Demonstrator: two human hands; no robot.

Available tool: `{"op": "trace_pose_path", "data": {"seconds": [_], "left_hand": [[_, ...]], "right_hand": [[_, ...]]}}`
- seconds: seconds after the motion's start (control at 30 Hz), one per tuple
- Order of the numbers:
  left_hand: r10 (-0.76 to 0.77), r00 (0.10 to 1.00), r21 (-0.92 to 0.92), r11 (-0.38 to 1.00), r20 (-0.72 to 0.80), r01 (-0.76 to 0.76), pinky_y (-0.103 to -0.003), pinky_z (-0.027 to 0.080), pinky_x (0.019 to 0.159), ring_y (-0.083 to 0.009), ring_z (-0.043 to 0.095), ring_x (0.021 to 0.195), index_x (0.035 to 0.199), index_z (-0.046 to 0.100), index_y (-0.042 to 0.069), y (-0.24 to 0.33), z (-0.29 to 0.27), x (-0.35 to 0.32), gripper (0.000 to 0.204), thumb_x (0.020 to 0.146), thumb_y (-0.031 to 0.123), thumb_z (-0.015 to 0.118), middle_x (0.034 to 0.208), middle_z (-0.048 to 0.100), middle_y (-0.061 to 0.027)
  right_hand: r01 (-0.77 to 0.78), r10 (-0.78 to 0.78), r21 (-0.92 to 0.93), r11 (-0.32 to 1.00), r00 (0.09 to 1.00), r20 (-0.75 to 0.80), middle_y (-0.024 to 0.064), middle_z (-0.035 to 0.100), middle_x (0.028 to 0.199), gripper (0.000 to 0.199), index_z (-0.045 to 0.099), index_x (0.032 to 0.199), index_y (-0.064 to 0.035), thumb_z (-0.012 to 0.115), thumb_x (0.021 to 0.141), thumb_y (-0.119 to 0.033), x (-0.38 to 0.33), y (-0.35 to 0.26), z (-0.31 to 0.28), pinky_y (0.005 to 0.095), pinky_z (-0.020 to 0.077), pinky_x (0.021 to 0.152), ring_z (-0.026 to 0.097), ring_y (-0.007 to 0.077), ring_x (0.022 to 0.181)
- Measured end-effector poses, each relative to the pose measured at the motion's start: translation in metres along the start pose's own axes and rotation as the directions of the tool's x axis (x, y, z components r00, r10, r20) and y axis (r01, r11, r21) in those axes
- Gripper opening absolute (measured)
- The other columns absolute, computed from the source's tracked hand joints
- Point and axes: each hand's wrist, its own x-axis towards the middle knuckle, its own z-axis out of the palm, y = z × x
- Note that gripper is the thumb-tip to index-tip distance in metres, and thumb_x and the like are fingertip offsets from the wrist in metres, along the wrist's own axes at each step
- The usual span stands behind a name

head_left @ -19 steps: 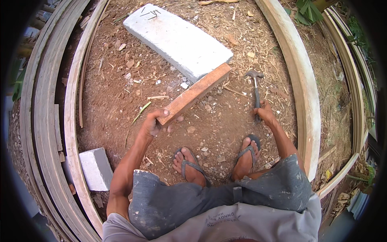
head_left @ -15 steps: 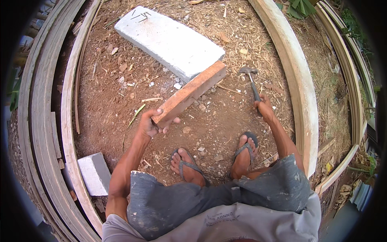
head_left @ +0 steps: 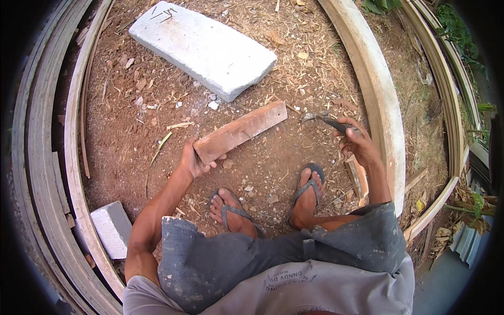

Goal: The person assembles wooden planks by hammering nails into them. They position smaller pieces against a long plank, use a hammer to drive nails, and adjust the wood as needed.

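My left hand (head_left: 197, 159) is closed around the near end of a reddish-brown piece of wood (head_left: 241, 131), which slants up and to the right above the ground. A small dark mark shows near its far end. In my right hand (head_left: 359, 143) is a claw hammer (head_left: 333, 124), gripped by its dark handle with the metal head pointing left, a short way from the wood's far end. Beyond the wood lies a pale concrete block (head_left: 205, 50) with several nails (head_left: 167, 12) on its far left corner.
Long timber boards (head_left: 79, 115) run along my left, and another thick board (head_left: 380, 94) runs along my right. A smaller pale block (head_left: 112, 228) stands at the lower left. A short wood offcut (head_left: 358, 178) lies below my right hand. Dirt and wood shavings cover the ground.
The piece of wood has turned in my left hand, showing more of its broad side, and has come away from the block. My right hand has raised and tilted the hammer leftward.
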Motion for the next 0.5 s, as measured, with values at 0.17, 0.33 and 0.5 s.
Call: {"op": "trace_pose_path", "data": {"seconds": [0.17, 0.33, 0.5], "left_hand": [[0.298, 0.886, 0.262, 0.941, -0.355, -0.212, -0.029, 0.053, 0.046, -0.0206, 0.063, 0.057, 0.127, 0.053, -0.001, -0.005, -0.001, -0.015, 0.091, 0.09, 0.078, 0.03, 0.087, 0.067, -0.0201], [0.296, 0.85, 0.622, 0.782, -0.435, 0.046, -0.028, 0.049, 0.046, -0.017, 0.063, 0.058, 0.093, 0.065, -0.002, -0.003, -0.003, -0.025, 0.072, 0.092, 0.068, 0.046, 0.07, 0.066, -0.0124], [0.654, 0.669, 0.92, 0.11, -0.352, 0.377, -0.042, 0.052, 0.063, -0.0288, 0.067, 0.076, 0.093, 0.066, -0.002, -0.007, 0.002, -0.034, 0.064, 0.087, 0.061, 0.06, 0.079, 0.068, -0.0156]], "right_hand": [[0.331, -0.374, -0.467, 0.82, 0.928, 0.002, 0.0077, 0.064, 0.098, 0.047, 0.062, 0.121, -0.0076, 0.073, 0.088, -0.037, 0.023, 0.008, 0.023, 0.0334, 0.0518, 0.074, 0.059, 0.0188, 0.082], [0.423, -0.641, -0.858, 0.292, 0.752, 0.153, 0.0078, 0.062, 0.096, 0.026, 0.066, 0.091, -0.0041, 0.074, 0.086, -0.029, 0.04, -0.016, 0.033, 0.0371, 0.0529, 0.082, 0.061, 0.0228, 0.087], [0.853, -0.914, -0.427, 0.3, 0.386, 0.127, 0.0105, 0.062, 0.095, 0.013, 0.062, 0.095, -0.0042, 0.064, 0.09, -0.016, 0.049, -0.035, 0.065, 0.0373, 0.055, 0.072, 0.064, 0.0219, 0.079]]}}
